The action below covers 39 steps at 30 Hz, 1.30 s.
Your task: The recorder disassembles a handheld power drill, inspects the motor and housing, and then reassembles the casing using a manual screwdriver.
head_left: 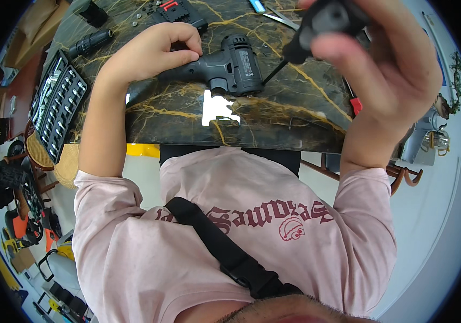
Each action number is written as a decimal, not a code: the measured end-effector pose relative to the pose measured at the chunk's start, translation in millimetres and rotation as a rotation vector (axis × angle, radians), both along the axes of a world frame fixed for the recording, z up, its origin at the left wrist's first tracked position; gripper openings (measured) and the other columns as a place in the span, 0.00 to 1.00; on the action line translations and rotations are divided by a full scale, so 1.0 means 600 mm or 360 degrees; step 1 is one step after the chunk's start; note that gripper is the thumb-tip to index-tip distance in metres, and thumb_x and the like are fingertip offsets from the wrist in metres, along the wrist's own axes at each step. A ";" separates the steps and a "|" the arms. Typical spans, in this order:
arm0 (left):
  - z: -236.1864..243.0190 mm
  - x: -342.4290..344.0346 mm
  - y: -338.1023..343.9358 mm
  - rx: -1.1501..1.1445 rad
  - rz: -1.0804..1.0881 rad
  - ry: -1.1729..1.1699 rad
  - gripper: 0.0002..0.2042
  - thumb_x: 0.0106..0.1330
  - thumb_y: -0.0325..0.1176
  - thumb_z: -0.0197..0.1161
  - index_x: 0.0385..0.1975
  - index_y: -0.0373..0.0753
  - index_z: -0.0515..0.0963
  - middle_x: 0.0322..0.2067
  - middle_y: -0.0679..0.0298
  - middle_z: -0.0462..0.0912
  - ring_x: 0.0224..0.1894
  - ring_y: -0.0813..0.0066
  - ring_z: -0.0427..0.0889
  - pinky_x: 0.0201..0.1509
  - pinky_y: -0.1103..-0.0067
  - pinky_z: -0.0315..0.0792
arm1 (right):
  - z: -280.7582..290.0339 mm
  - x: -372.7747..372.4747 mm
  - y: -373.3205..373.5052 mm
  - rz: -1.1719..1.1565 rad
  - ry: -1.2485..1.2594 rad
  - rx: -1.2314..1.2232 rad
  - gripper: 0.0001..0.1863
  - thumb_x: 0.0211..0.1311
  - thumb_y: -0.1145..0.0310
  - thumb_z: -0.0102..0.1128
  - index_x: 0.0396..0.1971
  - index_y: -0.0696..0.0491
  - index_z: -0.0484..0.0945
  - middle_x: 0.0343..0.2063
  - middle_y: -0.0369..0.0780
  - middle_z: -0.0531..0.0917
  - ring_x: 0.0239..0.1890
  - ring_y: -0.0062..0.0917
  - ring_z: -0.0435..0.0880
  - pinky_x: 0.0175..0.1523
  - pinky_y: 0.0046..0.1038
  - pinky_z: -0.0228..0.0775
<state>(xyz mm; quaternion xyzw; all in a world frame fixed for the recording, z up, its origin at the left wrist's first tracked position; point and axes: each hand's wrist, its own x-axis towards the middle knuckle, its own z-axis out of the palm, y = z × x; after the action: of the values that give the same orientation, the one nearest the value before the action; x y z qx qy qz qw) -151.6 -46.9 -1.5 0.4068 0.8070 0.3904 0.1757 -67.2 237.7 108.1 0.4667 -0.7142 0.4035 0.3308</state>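
A dark grey cordless drill body [244, 67] lies on its side on the marble-patterned table [284, 126]. My left hand [152, 54] is closed round its handle, thumb and fingers bent over the grip. Held in my right hand [397, 81] is a screwdriver [322, 29] with a thick black and grey handle. Its thin shaft slants down to the left, and the tip meets the drill body's right edge; whether it sits in a screw I cannot make out. Part of the right hand runs out past the top of the picture.
An open bit set case [58, 105] stands at the table's left edge. Behind it are a black chuck-like part [91, 43] and a black container [93, 13]. A black and red battery-like block [184, 13], small metal pieces [135, 23], scissors-like blades [281, 20] and a red-ended tool [356, 105] lie around.
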 end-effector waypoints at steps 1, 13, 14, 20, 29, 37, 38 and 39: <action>0.001 0.000 0.001 -0.0002 0.0004 -0.0006 0.03 0.64 0.22 0.64 0.33 0.32 0.77 0.39 0.63 0.80 0.44 0.72 0.78 0.53 0.78 0.71 | 0.024 -0.009 0.014 -0.0241 0.0120 0.0311 0.27 0.48 0.63 0.82 0.46 0.63 0.84 0.39 0.43 0.88 0.34 0.19 0.84 0.38 0.19 0.74; -0.003 0.006 0.000 -0.0013 0.0043 0.0005 0.02 0.65 0.22 0.64 0.33 0.33 0.77 0.39 0.63 0.81 0.44 0.73 0.78 0.52 0.78 0.71 | -0.003 -0.001 -0.013 -0.0686 0.0068 -0.0010 0.31 0.63 0.51 0.68 0.52 0.63 0.80 0.38 0.39 0.85 0.35 0.25 0.82 0.42 0.24 0.74; 0.002 0.003 0.003 0.0006 0.0004 0.0026 0.02 0.65 0.22 0.64 0.34 0.32 0.77 0.39 0.63 0.81 0.43 0.73 0.78 0.51 0.78 0.72 | 0.004 0.001 -0.005 -0.0736 0.0290 0.0296 0.30 0.63 0.50 0.68 0.52 0.63 0.80 0.38 0.39 0.85 0.36 0.24 0.82 0.42 0.24 0.74; -0.004 0.001 0.000 -0.0054 0.0040 0.0056 0.03 0.65 0.23 0.64 0.34 0.32 0.77 0.38 0.63 0.81 0.42 0.74 0.79 0.49 0.78 0.72 | -0.021 0.004 0.006 0.0032 -0.0060 -0.0378 0.21 0.52 0.64 0.75 0.40 0.62 0.83 0.34 0.41 0.85 0.36 0.24 0.84 0.44 0.24 0.74; 0.005 0.010 -0.002 -0.0014 -0.0003 0.0234 0.05 0.66 0.27 0.65 0.36 0.33 0.79 0.37 0.62 0.83 0.42 0.70 0.80 0.49 0.75 0.74 | 0.001 0.054 -0.009 -0.0249 -0.0624 -0.0173 0.28 0.55 0.79 0.70 0.58 0.67 0.76 0.48 0.50 0.84 0.46 0.32 0.85 0.55 0.27 0.76; 0.002 0.011 0.001 0.0025 0.0011 0.0224 0.06 0.66 0.30 0.64 0.37 0.35 0.80 0.35 0.62 0.84 0.40 0.70 0.82 0.45 0.74 0.74 | 0.014 0.047 0.044 -0.0182 -0.0514 0.0285 0.23 0.63 0.81 0.64 0.58 0.67 0.74 0.53 0.54 0.81 0.56 0.35 0.81 0.65 0.33 0.69; 0.001 0.010 0.003 0.0020 0.0025 0.0225 0.06 0.66 0.30 0.64 0.37 0.35 0.80 0.35 0.62 0.84 0.40 0.70 0.82 0.45 0.74 0.74 | 0.010 0.047 0.051 0.0016 -0.0663 0.0175 0.22 0.64 0.81 0.62 0.58 0.67 0.74 0.55 0.54 0.80 0.56 0.35 0.81 0.64 0.33 0.69; 0.001 0.008 0.004 0.0025 0.0009 0.0217 0.06 0.66 0.30 0.64 0.37 0.35 0.80 0.35 0.62 0.84 0.40 0.70 0.82 0.44 0.74 0.74 | 0.013 0.042 0.061 0.0057 -0.0588 0.0273 0.23 0.65 0.83 0.59 0.60 0.67 0.72 0.54 0.55 0.79 0.56 0.36 0.81 0.64 0.34 0.70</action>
<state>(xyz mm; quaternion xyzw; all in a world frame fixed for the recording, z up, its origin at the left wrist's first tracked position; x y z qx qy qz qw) -146.8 -44.2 -0.8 0.4315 0.8152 0.3686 0.1159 -41.7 274.1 116.1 0.4239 -0.7861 0.4256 0.1459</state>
